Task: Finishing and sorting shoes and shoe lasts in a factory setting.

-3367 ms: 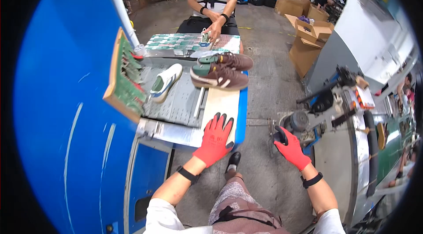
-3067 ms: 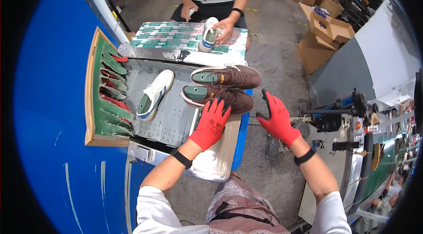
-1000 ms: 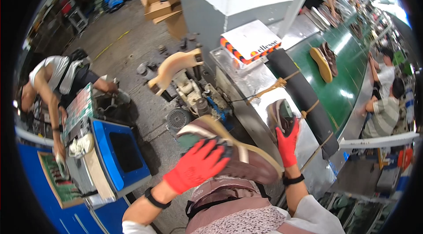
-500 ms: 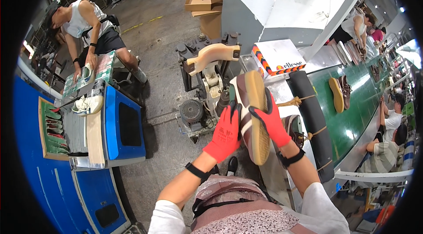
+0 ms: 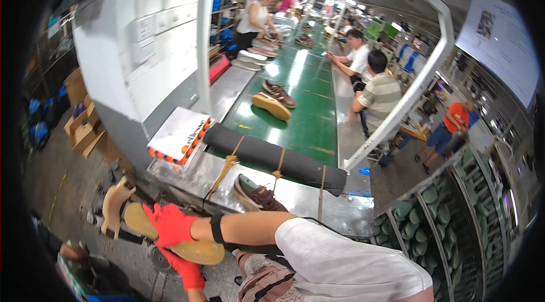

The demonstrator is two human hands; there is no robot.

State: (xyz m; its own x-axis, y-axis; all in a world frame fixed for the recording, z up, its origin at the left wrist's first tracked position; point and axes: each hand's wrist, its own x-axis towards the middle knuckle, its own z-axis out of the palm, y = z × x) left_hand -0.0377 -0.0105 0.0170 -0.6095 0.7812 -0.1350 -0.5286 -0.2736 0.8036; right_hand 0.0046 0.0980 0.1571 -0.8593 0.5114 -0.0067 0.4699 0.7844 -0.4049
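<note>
1. Long, glossy green conveyor belt [image 5: 312,126], well beyond the grip and to its right
2. Silver sheet-metal tabletop [image 5: 353,206], right of the grip and nearer than the belt
3. Dark grey cylindrical roll [image 5: 261,152] bound with tan cords, lying between the grip and the belt
4. White box with orange-and-black patterned edges [image 5: 180,131], beyond the grip, left of the roll
5. Shoe with a tan gum sole [image 5: 200,252], in the grip: tilted, long smooth sole turned upward, both rounded ends showing past the glove, its upper hidden underneath
6. Brown low-cut shoe with a green insole [image 5: 258,195], resting opening-up on the tabletop, right of the grip
7. Curved peach-coloured pad [image 5: 115,206], just left of the grip; contact with the held shoe is unclear
8. Red-gloved right hand [image 5: 172,225], closed across the held shoe's middle
9. Red-gloved left hand [image 5: 183,268], at the shoe's near side; its fingers are hidden, so I cannot tell how closed they are
</note>
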